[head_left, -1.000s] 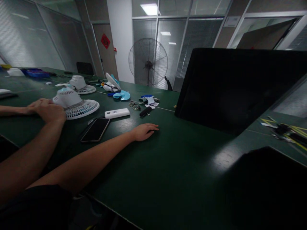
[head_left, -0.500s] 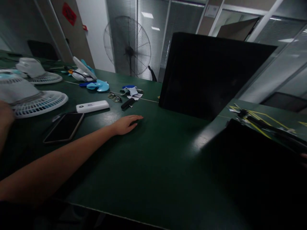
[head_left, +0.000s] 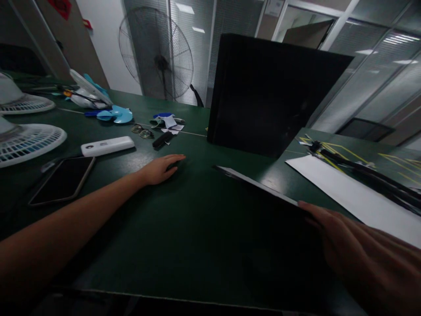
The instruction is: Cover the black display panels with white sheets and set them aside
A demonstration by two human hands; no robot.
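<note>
Right hand (head_left: 351, 252): closed on thin panel (head_left: 263, 186), thumb hidden
Panel's long axis: forward-left from grip
Left hand (head_left: 159, 170): loosely open, empty, left of panel

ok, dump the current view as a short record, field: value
surface: green table
left: left hand, open, resting on table
right: right hand, gripping edge of thin dark panel
left side: phone, white device
beyond left hand: glasses, light-blue fan blade
standing: large black screen
right side: white board
unclear: what the panel is
</note>
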